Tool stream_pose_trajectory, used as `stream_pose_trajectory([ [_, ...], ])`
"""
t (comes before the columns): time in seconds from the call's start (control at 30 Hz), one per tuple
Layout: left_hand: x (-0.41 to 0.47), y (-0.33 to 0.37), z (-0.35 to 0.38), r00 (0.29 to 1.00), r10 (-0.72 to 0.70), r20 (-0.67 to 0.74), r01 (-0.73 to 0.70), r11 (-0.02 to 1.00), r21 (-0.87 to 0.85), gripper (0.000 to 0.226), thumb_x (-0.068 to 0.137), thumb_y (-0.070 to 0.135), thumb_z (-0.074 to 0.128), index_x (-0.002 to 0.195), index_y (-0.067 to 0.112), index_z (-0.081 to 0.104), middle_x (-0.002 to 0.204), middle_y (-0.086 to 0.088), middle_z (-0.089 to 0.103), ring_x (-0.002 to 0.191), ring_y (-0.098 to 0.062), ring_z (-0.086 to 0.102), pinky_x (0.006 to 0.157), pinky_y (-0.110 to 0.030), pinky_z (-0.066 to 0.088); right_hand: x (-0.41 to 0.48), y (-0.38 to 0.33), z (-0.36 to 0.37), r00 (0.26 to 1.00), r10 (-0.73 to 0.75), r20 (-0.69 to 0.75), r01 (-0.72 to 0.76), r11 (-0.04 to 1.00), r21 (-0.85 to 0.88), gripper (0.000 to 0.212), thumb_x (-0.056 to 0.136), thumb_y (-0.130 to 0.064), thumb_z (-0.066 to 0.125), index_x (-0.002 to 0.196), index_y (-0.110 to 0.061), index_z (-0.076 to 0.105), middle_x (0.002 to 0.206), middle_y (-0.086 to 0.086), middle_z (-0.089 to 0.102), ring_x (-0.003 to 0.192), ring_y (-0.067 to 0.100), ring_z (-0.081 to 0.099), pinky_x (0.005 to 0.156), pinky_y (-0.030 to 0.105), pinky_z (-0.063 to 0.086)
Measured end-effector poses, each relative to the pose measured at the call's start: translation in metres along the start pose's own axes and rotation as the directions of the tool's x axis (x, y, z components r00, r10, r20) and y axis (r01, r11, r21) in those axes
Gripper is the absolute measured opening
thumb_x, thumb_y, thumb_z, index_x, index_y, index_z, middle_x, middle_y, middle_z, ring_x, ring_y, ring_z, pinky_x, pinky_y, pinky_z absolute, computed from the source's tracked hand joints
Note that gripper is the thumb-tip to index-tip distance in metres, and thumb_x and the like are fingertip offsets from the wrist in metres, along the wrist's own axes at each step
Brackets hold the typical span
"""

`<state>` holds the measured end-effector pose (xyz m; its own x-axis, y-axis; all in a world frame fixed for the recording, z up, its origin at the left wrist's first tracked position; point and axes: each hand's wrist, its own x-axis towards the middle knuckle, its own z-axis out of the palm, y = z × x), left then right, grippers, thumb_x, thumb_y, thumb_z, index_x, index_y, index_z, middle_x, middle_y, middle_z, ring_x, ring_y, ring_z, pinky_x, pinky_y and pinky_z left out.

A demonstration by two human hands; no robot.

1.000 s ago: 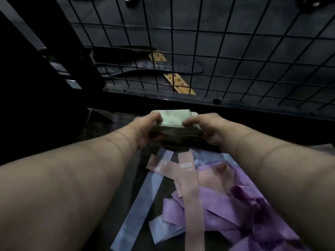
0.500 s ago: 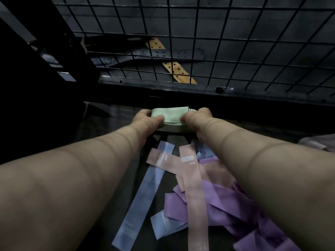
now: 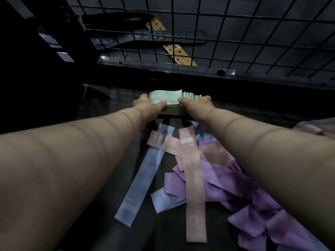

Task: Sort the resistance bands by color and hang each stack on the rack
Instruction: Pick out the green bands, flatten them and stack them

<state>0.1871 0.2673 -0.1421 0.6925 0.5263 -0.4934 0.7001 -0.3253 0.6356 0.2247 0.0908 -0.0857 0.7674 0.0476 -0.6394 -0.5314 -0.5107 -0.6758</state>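
From the head camera I look down along two bare arms. The left hand (image 3: 147,108) and the right hand (image 3: 196,105) each hold one end of a thick stack of soft mint-green stretchy bands (image 3: 164,97). Both thumbs press on top of it, and the hands are closed round its ends. The fingers underneath are hidden from me. The stack is at the far side of the dark table top (image 3: 163,236), just in front of the black wire grid rack (image 3: 226,33). I cannot tell if it rests on the table or is lifted a little. Closer to me lie a long flat blue band (image 3: 143,176), a long pink band (image 3: 194,187) that crosses another pink one, and a messy heap of purple bands (image 3: 257,205). Behind the wire I see a tan strap with holes (image 3: 178,53). I think the green ones are sorted, and this is the hanging step for them. Next, the stack needs to go up to a hook on the rack, but I see no hook here. The hold must be tight so no band slips out.
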Motion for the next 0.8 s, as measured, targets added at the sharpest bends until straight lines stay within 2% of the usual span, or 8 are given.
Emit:
stream_pose_trajectory([
  [0.1,-0.016,0.011,-0.005,1.000,-0.017,-0.013,0.017,0.999,0.036,0.125,0.033,0.081,0.057,0.141,0.018,0.047,0.137,-0.010,0.057,0.117,-0.030,0.062,0.100,-0.043,0.052,-0.001,0.001,0.000,1.000,0.004,-0.019,-0.004,1.000,0.000,0.110,0.050,-0.067,0.069,0.137,-0.011,0.033,0.137,0.015,0.050,0.122,0.037,0.055,0.103,0.049,0.049],
  [0.2,-0.020,0.013,-0.006,1.000,-0.013,-0.006,0.013,0.998,0.063,0.118,0.035,0.078,0.059,0.138,0.019,0.050,0.134,-0.009,0.058,0.114,-0.030,0.062,0.099,-0.043,0.053,0.001,0.001,0.000,0.999,-0.006,-0.034,0.007,1.000,0.024,0.107,0.052,-0.068,0.071,0.136,-0.011,0.037,0.135,0.014,0.053,0.119,0.036,0.057,0.101,0.048,0.050],
  [0.3,-0.020,0.012,-0.005,1.000,-0.013,-0.017,0.014,0.998,0.067,0.116,0.035,0.078,0.056,0.137,0.022,0.051,0.134,-0.007,0.056,0.113,-0.029,0.062,0.100,-0.042,0.052,0.003,0.001,0.000,0.998,-0.017,-0.052,0.018,1.000,0.010,0.099,0.069,-0.064,0.074,0.139,-0.008,0.035,0.137,0.015,0.050,0.123,0.034,0.054,0.104,0.046,0.048],
  [0.37,-0.019,0.011,-0.002,0.999,0.003,-0.032,-0.001,0.999,0.048,0.104,0.040,0.077,0.054,0.130,0.025,0.059,0.132,-0.006,0.059,0.110,-0.026,0.064,0.101,-0.040,0.052,0.008,0.003,0.000,0.997,-0.024,-0.073,0.023,1.000,-0.014,0.095,0.077,-0.062,0.073,0.143,-0.005,0.033,0.141,0.015,0.049,0.126,0.034,0.052,0.107,0.043,0.045],
  [0.47,-0.021,0.011,0.003,0.997,0.039,-0.066,-0.039,0.999,0.012,0.070,0.060,0.068,0.046,0.114,0.029,0.069,0.128,-0.010,0.061,0.114,-0.029,0.061,0.106,-0.039,0.048,0.013,0.005,-0.001,0.993,-0.050,-0.108,0.042,0.997,-0.070,0.093,0.083,-0.057,0.071,0.145,-0.001,0.032,0.144,0.017,0.049,0.130,0.035,0.051,0.108,0.041,0.045],
  [0.57,-0.023,0.009,0.010,0.984,0.115,-0.134,-0.125,0.990,-0.066,0.067,0.075,0.052,0.045,0.127,0.017,0.067,0.136,-0.012,0.057,0.129,-0.028,0.053,0.114,-0.039,0.040,0.015,0.002,0.000,0.991,-0.033,-0.129,0.021,0.995,-0.094,0.075,0.090,-0.045,0.068,0.141,0.001,0.039,0.137,0.017,0.056,0.123,0.036,0.058,0.098,0.038,0.050],
  [0.67,-0.031,0.009,0.012,0.966,0.208,-0.151,-0.217,0.975,-0.043,0.055,0.086,0.045,0.058,0.131,0.014,0.066,0.127,-0.006,0.052,0.118,-0.020,0.055,0.113,-0.031,0.041,0.020,0.005,-0.002,0.982,-0.057,-0.178,0.040,0.994,-0.099,0.049,0.090,-0.034,0.064,0.126,-0.002,0.056,0.122,0.016,0.066,0.109,0.037,0.065,0.092,0.039,0.055],
  [0.8,-0.032,0.004,0.013,0.942,0.280,-0.185,-0.284,0.959,0.003,0.035,0.089,0.034,0.074,0.119,0.018,0.066,0.124,-0.001,0.045,0.105,-0.010,0.053,0.099,-0.016,0.043,0.023,0.014,-0.004,0.974,-0.083,-0.213,0.060,0.992,-0.112,0.044,0.094,-0.028,0.058,0.129,-0.002,0.056,0.130,0.016,0.063,0.117,0.036,0.061,0.094,0.033,0.048],
])
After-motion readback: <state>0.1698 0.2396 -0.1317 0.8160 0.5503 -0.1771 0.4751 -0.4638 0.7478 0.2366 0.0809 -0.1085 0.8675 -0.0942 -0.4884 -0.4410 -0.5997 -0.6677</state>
